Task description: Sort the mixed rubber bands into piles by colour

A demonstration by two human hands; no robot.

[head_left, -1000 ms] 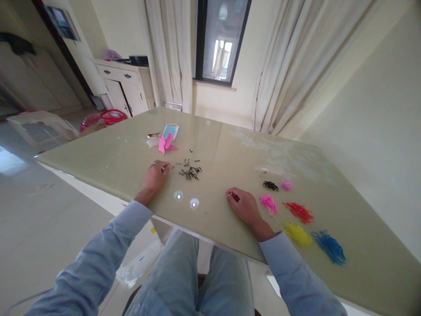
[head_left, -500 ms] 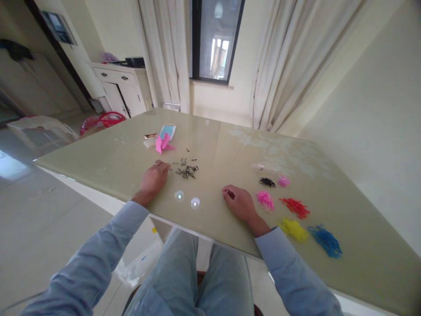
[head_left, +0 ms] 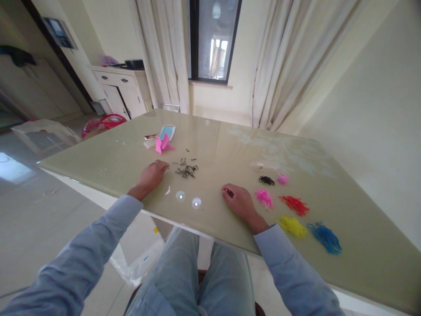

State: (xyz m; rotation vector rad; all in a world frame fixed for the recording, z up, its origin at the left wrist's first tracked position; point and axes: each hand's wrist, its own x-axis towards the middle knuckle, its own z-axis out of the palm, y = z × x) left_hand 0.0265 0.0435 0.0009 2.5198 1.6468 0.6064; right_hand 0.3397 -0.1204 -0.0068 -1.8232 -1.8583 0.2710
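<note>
My left hand (head_left: 152, 177) rests on the table just left of a scattered pile of small black pieces (head_left: 187, 171). Its fingers are pressed together at the tips, and what they hold, if anything, is too small to name. Nearer the middle, my right hand (head_left: 239, 200) lies on its side with the fingers curled in, their contents hidden. To the right of it are heaps of thin bands: black (head_left: 266, 180), pink (head_left: 264, 199), red (head_left: 294, 205), yellow (head_left: 292, 226) and blue (head_left: 325, 238).
A blue mask (head_left: 167, 131) and folded pink paper (head_left: 163, 144) lie beyond my left hand on the glossy table (head_left: 210, 145). A clear plastic item (head_left: 263, 165) and a pink bundle (head_left: 283, 177) sit at the right. Window and curtains stand behind.
My left hand has shifted slightly left, away from the black pile. A small piece that lay by its fingertips no longer shows there. My right hand has stayed nearly still.
</note>
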